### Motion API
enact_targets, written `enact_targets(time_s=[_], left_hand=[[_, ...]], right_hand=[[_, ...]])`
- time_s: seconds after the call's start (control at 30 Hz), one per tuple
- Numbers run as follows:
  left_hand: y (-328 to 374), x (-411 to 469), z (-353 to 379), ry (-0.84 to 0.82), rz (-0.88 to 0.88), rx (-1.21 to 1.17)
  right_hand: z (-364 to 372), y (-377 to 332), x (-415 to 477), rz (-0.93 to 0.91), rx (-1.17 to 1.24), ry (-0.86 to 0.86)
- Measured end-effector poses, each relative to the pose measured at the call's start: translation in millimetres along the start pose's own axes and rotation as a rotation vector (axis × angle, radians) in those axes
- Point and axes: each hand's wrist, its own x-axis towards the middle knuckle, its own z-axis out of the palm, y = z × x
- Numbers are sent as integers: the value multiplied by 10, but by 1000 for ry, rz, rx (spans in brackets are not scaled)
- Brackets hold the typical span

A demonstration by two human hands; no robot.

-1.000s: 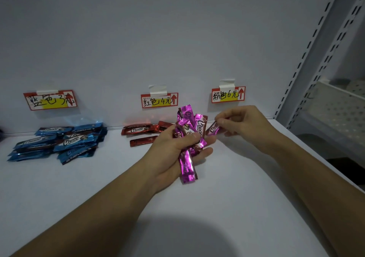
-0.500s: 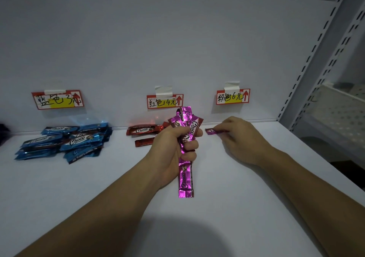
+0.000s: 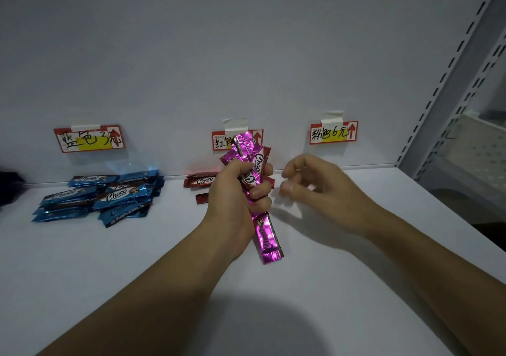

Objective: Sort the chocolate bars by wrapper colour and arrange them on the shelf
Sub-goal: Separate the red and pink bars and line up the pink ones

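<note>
White shelf point(image 3: 109, 273): blue bars point(image 3: 109, 194) lie piled well left of the left grip point(image 3: 235, 199), red bars point(image 3: 202, 181) just behind it. It clamps a bunch of pink bars point(image 3: 267, 240), not yet placed. The right grip point(image 3: 323, 191), fingers loosely apart, holds nothing; it may hide a laid pink bar.

setting: shop. white retail shelf point(image 3: 356, 246) with slotted metal upright point(image 3: 449, 82); handwritten red-bordered price tags point(image 3: 334, 133) taped to back panel point(image 3: 219, 54); blue-wrapped choco bars point(image 3: 109, 194) and red-wrapped choco bars point(image 3: 201, 181) piled below their tags.
</note>
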Motion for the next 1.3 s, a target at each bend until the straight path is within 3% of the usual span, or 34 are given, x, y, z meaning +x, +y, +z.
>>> enact_targets(time_s=[0.1, 0.33, 0.57, 0.7, 0.87, 1.03, 1.17, 1.3], left_hand=[[22, 3, -20, 16, 15, 46], [143, 14, -44, -29, 60, 7], [18, -64, 27, -124, -45, 54], [-98, -88, 62, -191, -99, 98], [-121, -26, 81, -175, -78, 104], [-149, 42, 36, -123, -136, 112], [-144, 78, 18, -139, -157, 139], [-146, 96, 6, -165, -172, 180]], right_hand=[[173, -154, -103, 147, 324, -219], [-47, -76, -29, 166, 233, -207], [-565, 169, 50, 109, -7, 249], [-698, 440, 108, 151, -256, 407], [-733, 646, 182, 83, -272, 544], [-659, 817, 222, -9, -558, 526], [-565, 995, 240, 13, -741, 377], [-547, 971, 219, 66, -754, 335]])
